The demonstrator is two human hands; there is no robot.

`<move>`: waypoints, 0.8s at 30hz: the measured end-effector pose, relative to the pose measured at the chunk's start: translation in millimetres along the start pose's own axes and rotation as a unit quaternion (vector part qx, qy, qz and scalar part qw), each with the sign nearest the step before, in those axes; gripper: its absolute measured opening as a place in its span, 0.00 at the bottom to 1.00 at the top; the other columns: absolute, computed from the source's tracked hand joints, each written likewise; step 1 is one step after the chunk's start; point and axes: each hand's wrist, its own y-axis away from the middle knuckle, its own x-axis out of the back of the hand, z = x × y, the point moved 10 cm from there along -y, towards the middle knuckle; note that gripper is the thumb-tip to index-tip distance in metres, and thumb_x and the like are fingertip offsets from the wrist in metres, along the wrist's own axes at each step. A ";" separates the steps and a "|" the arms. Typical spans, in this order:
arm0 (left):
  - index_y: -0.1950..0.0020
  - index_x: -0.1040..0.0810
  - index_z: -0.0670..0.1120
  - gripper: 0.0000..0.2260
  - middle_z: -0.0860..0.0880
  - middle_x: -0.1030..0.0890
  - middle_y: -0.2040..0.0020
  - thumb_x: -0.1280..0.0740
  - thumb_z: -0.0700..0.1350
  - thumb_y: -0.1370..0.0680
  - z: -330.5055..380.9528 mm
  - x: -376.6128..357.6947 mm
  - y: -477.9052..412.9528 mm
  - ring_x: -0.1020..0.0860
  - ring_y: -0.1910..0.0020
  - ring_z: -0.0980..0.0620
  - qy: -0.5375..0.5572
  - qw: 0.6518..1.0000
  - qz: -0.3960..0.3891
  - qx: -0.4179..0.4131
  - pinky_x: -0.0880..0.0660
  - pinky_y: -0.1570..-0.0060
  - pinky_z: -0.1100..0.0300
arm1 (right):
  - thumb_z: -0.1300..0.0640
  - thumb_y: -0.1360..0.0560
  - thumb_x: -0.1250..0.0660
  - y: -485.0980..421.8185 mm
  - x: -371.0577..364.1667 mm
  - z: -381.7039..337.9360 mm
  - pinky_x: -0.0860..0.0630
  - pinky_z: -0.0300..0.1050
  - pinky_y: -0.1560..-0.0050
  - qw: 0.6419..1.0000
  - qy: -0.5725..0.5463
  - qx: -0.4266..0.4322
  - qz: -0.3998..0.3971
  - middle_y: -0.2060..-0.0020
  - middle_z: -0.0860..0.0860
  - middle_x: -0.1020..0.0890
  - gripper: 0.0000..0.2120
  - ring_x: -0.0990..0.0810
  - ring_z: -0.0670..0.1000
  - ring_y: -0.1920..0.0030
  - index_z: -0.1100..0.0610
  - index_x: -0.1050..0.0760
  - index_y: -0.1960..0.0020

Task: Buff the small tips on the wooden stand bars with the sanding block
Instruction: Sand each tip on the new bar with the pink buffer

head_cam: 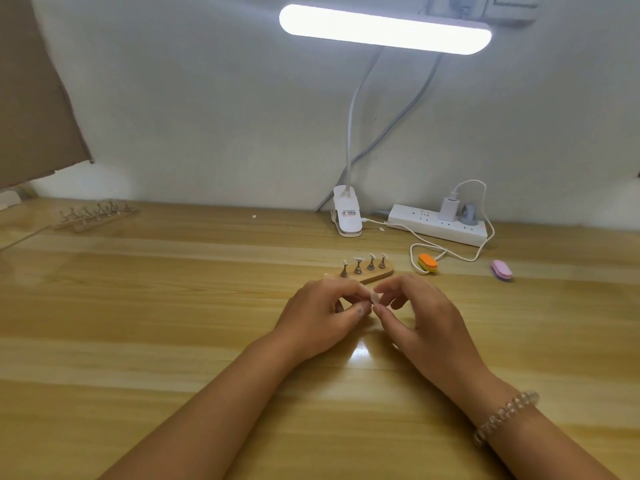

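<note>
The light wooden stand bar [375,276] with four metal pegs has its near end hidden behind the left hand [322,317]. Just in front of the bar, left hand and right hand [422,317] pinch a small translucent tip [375,299], mostly covered by fingertips. The orange-and-yellow oval sanding block [428,263] lies just right of the bar, apart from both hands.

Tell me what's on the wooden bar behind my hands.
Four metal pegs stand on the wooden bar, each carrying a small white tip. The left hand hides part of its near edge.

Table [173,306], stand bar [375,273], likely sanding block [428,263]
</note>
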 end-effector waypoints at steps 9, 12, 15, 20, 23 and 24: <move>0.52 0.19 0.62 0.09 0.62 0.19 0.56 0.35 0.49 0.25 -1.2 -2.3 0.6 0.27 0.68 0.62 -0.029 0.999 -0.011 0.008 0.32 0.61 0.61 | 0.60 0.29 0.26 -0.3 -4.1 2.7 0.24 0.53 0.51 1.000 0.007 -0.007 -0.020 0.58 0.41 0.20 0.10 0.22 0.46 0.56 0.51 0.22 0.50; 0.51 0.19 0.62 0.10 0.60 0.18 0.56 0.37 0.51 0.26 -0.9 -3.3 0.9 0.27 0.67 0.62 -0.034 0.999 -0.017 0.007 0.32 0.61 0.60 | 0.59 0.28 0.26 0.0 -3.7 1.8 0.24 0.53 0.52 1.000 0.010 -0.004 -0.026 0.58 0.41 0.20 0.09 0.23 0.45 0.56 0.51 0.21 0.50; 0.50 0.18 0.62 0.09 0.61 0.19 0.59 0.35 0.48 0.23 -1.4 -3.8 0.6 0.28 0.67 0.61 -0.033 0.999 -0.021 0.003 0.33 0.62 0.60 | 0.60 0.29 0.25 -0.3 -3.0 0.7 0.24 0.52 0.52 1.000 0.009 -0.001 -0.027 0.58 0.40 0.20 0.09 0.23 0.45 0.56 0.51 0.21 0.51; 0.51 0.19 0.61 0.08 0.62 0.21 0.61 0.36 0.49 0.24 -0.9 -3.9 0.9 0.28 0.68 0.61 -0.039 0.999 -0.017 0.002 0.33 0.63 0.59 | 0.59 0.28 0.25 -1.5 -4.4 0.5 0.23 0.52 0.54 0.999 0.003 -0.005 -0.034 0.59 0.41 0.20 0.09 0.22 0.46 0.57 0.50 0.21 0.50; 0.51 0.21 0.63 0.08 0.61 0.19 0.58 0.36 0.49 0.22 0.3 -3.7 0.9 0.27 0.67 0.61 -0.045 0.999 -0.014 0.001 0.29 0.61 0.57 | 0.58 0.28 0.25 -1.4 -3.8 3.0 0.24 0.51 0.54 0.999 0.001 -0.018 -0.029 0.59 0.41 0.20 0.09 0.22 0.45 0.57 0.50 0.21 0.50; 0.52 0.22 0.63 0.08 0.62 0.19 0.56 0.35 0.49 0.22 0.9 -3.3 1.3 0.27 0.67 0.62 -0.045 0.999 -0.011 0.001 0.29 0.61 0.57 | 0.57 0.28 0.25 -1.3 -3.9 3.5 0.24 0.50 0.54 0.999 0.002 -0.023 -0.026 0.59 0.41 0.21 0.10 0.22 0.45 0.57 0.49 0.21 0.49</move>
